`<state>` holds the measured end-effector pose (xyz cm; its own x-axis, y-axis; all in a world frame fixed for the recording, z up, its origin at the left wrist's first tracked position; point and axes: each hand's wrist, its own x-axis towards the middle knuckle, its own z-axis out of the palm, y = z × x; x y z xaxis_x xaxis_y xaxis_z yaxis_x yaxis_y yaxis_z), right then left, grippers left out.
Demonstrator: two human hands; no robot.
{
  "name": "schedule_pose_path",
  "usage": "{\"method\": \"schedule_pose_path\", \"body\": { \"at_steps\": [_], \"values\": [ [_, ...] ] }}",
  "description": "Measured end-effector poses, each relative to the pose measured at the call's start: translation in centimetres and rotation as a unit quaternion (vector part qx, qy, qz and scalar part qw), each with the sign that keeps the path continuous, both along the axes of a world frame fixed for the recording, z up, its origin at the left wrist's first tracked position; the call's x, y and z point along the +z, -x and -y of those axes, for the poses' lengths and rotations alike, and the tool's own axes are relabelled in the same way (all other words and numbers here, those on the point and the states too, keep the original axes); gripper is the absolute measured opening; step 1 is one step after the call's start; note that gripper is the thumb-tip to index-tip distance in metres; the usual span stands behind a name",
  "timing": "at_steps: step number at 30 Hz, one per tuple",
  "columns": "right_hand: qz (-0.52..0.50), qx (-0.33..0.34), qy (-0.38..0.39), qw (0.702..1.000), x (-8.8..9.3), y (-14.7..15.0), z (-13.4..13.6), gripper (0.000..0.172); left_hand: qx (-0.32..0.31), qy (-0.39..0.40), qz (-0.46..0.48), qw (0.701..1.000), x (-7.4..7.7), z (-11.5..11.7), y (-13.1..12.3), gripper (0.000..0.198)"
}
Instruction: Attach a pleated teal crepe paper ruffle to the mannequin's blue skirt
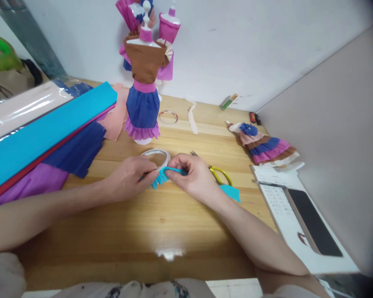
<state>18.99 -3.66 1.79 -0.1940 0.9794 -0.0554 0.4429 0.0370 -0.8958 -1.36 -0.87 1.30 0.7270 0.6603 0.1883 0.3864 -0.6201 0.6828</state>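
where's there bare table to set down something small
The table is bare on the near side of the left hand and right hand. Also between the pale strip and layered dress. Crowded: left, under the blue sheet, and around the hands, with tape roll and turquoise strip.

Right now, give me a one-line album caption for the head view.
Left hand and right hand pinch a ruffled turquoise strip over a wooden table, a dressed mannequin standing beyond.

Wooden table (174, 231) bears standing mannequin (143, 106), yellow-handled scissors (211, 169), turquoise scrap (231, 193), pale strip (192, 118).
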Motion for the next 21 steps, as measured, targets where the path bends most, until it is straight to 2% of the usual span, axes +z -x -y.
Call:
{"method": "schedule_pose_path", "body": {
  "at_steps": [8, 21],
  "values": [
    [0.010, 0.033, -0.032, 0.999, 0.25, 0.54, 0.81, 0.007, 0.018, -0.001, 0.000, 1.000, -0.21, -0.01, 0.05, 0.037],
    [-0.029, 0.066, 0.010, 0.997, -0.08, -0.23, -0.07, 0.012, 0.008, 0.010, -0.001, 1.000, -0.37, -0.09, -0.07, 0.038]
  ]
}}
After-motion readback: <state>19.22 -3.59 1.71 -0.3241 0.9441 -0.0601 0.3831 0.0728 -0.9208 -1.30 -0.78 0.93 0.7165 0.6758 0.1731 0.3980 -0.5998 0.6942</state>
